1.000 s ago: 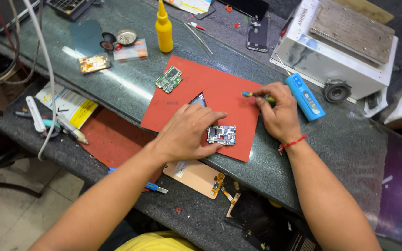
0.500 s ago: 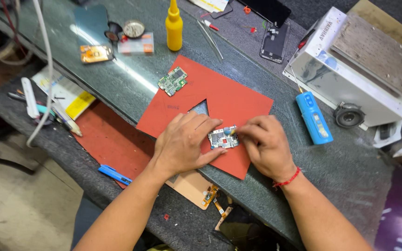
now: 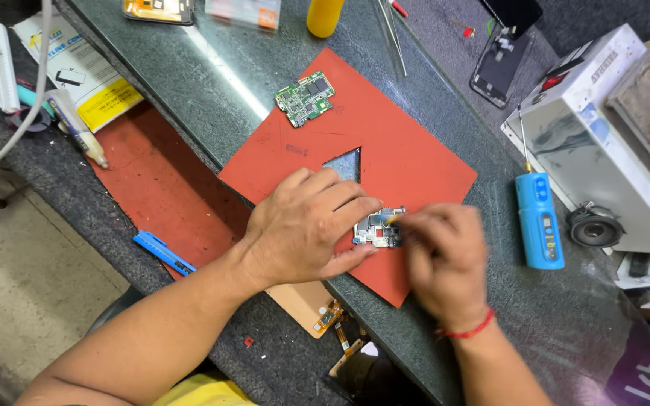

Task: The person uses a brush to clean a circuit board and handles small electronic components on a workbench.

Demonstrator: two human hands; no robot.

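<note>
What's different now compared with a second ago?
The right hand has moved left from the red mat's right edge, beside the blue device, onto the small circuit board. The left hand still pins that board. The green board lies on the mat as before.

The surface (image 3: 212, 60) shows as dark speckled stone, polished, with a glossy streak of reflected light. On it the red mat (image 3: 415, 162) looks like matt, rubbery sheet, faintly scuffed. At its 11 o'clock, a green circuit board (image 3: 305, 98), matt laminate with small shiny metal parts. The small board (image 3: 376, 229) between the hands glints with metal shielding. At 3 o'clock of the mat, a blue tool (image 3: 539, 219) in smooth, slightly glossy plastic. Beyond it, a white box (image 3: 588, 143) with a smooth painted casing. At 9 o'clock, a blue pen (image 3: 163, 253), plain plastic.
</note>
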